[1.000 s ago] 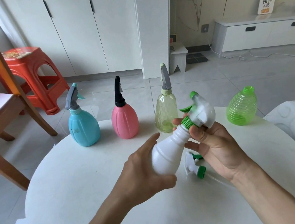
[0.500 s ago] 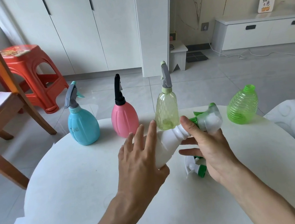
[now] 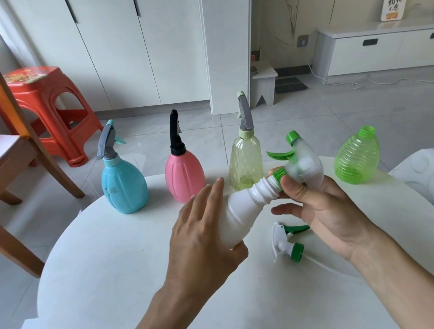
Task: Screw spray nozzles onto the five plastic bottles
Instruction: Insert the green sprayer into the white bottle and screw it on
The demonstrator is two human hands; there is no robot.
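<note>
The round white table (image 3: pixel 109 284) carries the work. Three bottles stand upright in a row along its far edge with nozzles fitted: the blue bottle (image 3: pixel 124 188), the pink bottle (image 3: pixel 184 177) and the yellow bottle (image 3: pixel 245 163). These three are judged complete.

The green bottle (image 3: pixel 357 158) stands at the far right of the table, well apart from that row, with its neck bare. It is not yet started.

The white bottle (image 3: pixel 243 213) is held tilted above the table, neck toward the right. The left hand (image 3: pixel 203 242) steadies the body with the palm and thumb; its fingers are straight and spread, not curled round the bottle. The right hand (image 3: pixel 323 212) pinches the green collar of the white nozzle (image 3: pixel 301 165) between thumb and finger at the neck. The collar sits at the top of the threads, with threads showing below it; it is judged partly screwed, not seated.

The spare nozzle (image 3: pixel 287 241), white with a green collar and trigger, lies on the table just under the right hand. It appears meant for the green bottle.

Standing: three done, one in hand, one left.
</note>
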